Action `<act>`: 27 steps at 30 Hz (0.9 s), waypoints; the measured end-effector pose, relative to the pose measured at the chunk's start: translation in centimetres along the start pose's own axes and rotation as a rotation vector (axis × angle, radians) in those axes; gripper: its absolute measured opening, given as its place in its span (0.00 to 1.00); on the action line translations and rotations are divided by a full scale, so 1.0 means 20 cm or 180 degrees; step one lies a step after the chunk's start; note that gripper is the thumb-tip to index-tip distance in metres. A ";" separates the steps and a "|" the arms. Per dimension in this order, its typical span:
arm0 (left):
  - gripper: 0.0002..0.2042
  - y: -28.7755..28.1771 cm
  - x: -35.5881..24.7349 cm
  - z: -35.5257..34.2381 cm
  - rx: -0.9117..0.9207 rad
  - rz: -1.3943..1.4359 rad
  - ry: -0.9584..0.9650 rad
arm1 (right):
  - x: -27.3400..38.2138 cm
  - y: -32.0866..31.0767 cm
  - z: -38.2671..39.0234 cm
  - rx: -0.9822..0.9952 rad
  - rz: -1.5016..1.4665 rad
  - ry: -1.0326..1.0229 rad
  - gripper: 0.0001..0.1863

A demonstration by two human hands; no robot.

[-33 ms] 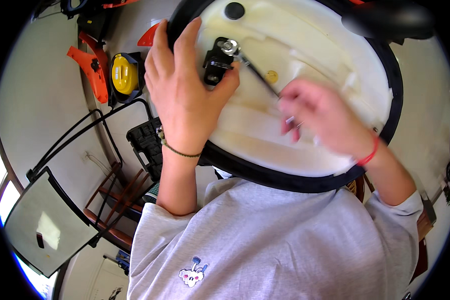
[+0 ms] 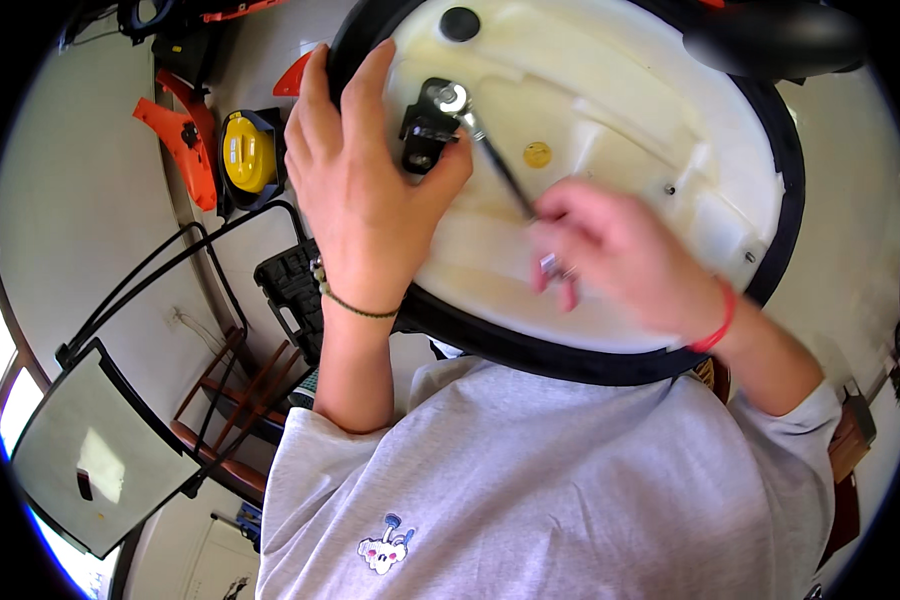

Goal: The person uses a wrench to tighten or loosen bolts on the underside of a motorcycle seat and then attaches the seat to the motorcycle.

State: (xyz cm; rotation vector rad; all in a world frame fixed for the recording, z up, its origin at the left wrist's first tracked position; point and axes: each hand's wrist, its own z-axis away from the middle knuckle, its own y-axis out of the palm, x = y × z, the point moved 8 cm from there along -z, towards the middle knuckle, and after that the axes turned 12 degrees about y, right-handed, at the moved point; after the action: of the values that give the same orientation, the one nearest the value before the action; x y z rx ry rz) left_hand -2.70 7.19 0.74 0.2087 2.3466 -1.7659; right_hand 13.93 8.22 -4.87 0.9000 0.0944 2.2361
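Note:
A large cream oval shell (image 2: 480,220) with a black rim lies in front of me, its near edge by my shirt. A black hinge-like bracket (image 2: 417,150) sits on its left part. My left hand (image 2: 370,180) has its fingers spread over the left rim, and its thumb touches or nearly touches the bracket. My right hand (image 2: 615,245), blurred, is closed around the handle of a ratchet wrench (image 2: 500,165). The round silver head of the wrench is over the far end of the bracket; whatever fastener lies beneath is hidden.
Two small metal studs, one of them a stud (image 2: 669,189), stand on the shell's right side. To the left are orange plastic parts (image 2: 188,145), a yellow-and-black piece (image 2: 247,152), a black tool case (image 2: 285,295), a framed windshield (image 2: 100,450) and a wooden chair (image 2: 225,395).
My right hand and the wrench handle have swung a little left and toward me. The wrench head stays on the bracket; the left hand has barely moved.

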 end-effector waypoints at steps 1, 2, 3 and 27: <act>0.35 0.00 0.00 -0.01 0.0008 0.0028 0.0024 | 0.01 0.09 0.01 0.0087 -0.0189 -0.0079 0.08; 0.35 0.01 0.00 -0.01 0.0026 0.0052 0.0049 | 0.03 0.15 0.00 0.0180 -0.0387 -0.0159 0.08; 0.36 0.02 0.00 -0.01 0.0069 0.0110 0.0075 | 0.04 0.18 -0.01 0.0200 -0.0399 -0.0105 0.08; 0.34 0.02 -0.04 -0.02 0.0187 -0.0354 0.0122 | 0.41 -0.40 0.13 -0.1321 0.0802 -0.1313 0.09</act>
State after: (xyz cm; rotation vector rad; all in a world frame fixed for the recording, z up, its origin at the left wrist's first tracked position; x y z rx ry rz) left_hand -1.85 7.62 0.56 0.1238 2.3777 -1.8995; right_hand 16.26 18.98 -0.78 1.1580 -0.6800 2.1220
